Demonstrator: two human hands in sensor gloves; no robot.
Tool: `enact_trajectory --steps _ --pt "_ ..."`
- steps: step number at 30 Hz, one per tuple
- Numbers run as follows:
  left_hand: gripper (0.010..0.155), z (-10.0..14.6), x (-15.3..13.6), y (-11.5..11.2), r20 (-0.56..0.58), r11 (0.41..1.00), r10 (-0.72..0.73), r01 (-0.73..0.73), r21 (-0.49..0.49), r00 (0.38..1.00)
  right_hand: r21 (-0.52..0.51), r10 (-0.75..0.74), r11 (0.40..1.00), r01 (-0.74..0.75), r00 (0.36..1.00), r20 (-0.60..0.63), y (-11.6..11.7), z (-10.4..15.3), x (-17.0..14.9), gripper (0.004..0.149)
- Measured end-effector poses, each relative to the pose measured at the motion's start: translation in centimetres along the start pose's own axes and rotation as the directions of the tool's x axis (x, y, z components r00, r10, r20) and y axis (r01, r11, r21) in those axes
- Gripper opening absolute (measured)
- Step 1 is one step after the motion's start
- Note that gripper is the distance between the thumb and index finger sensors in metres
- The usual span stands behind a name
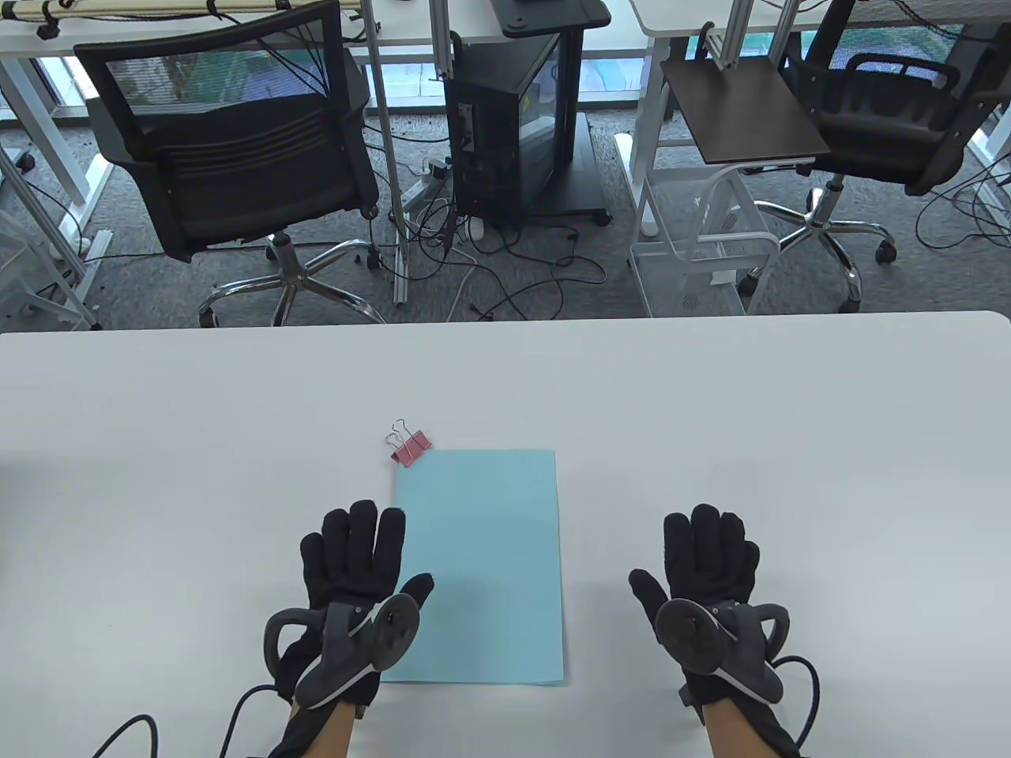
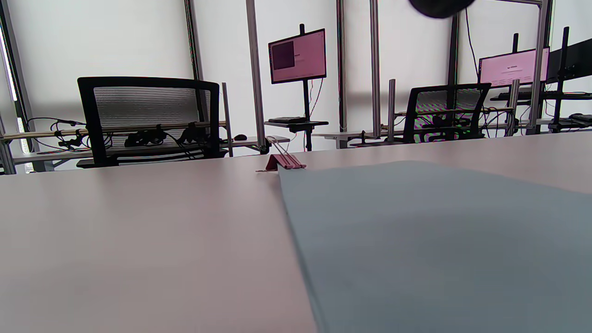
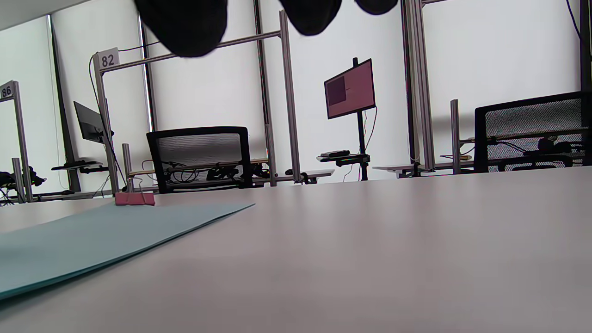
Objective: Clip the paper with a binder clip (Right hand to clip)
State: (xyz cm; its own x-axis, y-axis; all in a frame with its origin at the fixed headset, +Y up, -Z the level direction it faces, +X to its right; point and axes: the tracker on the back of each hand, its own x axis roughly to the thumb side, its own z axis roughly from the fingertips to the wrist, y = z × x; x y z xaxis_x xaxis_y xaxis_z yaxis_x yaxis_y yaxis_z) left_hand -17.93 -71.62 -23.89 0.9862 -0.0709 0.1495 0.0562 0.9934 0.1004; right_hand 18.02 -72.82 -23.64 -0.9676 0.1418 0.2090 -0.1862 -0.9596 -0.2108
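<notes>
A light blue sheet of paper [image 1: 482, 564] lies flat on the white table [image 1: 158, 442]. A pink binder clip [image 1: 411, 447] with silver wire handles sits at the paper's far left corner; I cannot tell if it grips the paper. The paper [image 2: 439, 240] and the clip [image 2: 283, 162] show in the left wrist view, and the paper [image 3: 92, 240] and the clip [image 3: 134, 199] in the right wrist view. My left hand [image 1: 359, 564] lies flat with fingers spread at the paper's left edge, its thumb over the paper. My right hand [image 1: 703, 564] lies flat and empty on the table, right of the paper.
Beyond the table's far edge [image 1: 505, 320] stand two black office chairs [image 1: 237, 158], a computer tower on a stand [image 1: 513, 118] and a white wire cart [image 1: 703, 229]. Cables trail from both wrists at the near edge.
</notes>
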Motion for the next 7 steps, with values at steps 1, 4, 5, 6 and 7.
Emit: enact_trajectory --steps 1,4,5,6,7 --pt "0.079 0.02 -0.02 0.02 -0.001 1.000 0.004 -0.004 -0.002 1.000 -0.003 0.005 1.000 -0.006 1.000 -0.005 -0.01 0.00 -0.01 0.081" --pt "0.079 0.01 -0.10 0.00 -0.003 1.000 0.012 -0.012 -0.003 1.000 0.004 0.005 1.000 -0.005 1.000 -0.008 0.01 -0.03 0.01 0.082" --pt "0.078 0.01 -0.13 -0.03 -0.004 1.000 0.013 -0.013 -0.003 1.000 0.006 0.005 1.000 -0.005 1.000 -0.008 0.01 -0.03 0.02 0.081" --pt "0.078 0.01 -0.14 -0.03 -0.004 1.000 0.014 -0.014 -0.002 1.000 0.010 0.008 1.000 -0.008 1.000 -0.009 0.04 -0.03 0.03 0.082" --pt "0.078 0.00 -0.16 -0.04 -0.003 1.000 0.014 -0.014 -0.003 1.000 0.012 0.009 1.000 -0.009 1.000 -0.009 0.02 -0.03 0.04 0.082"
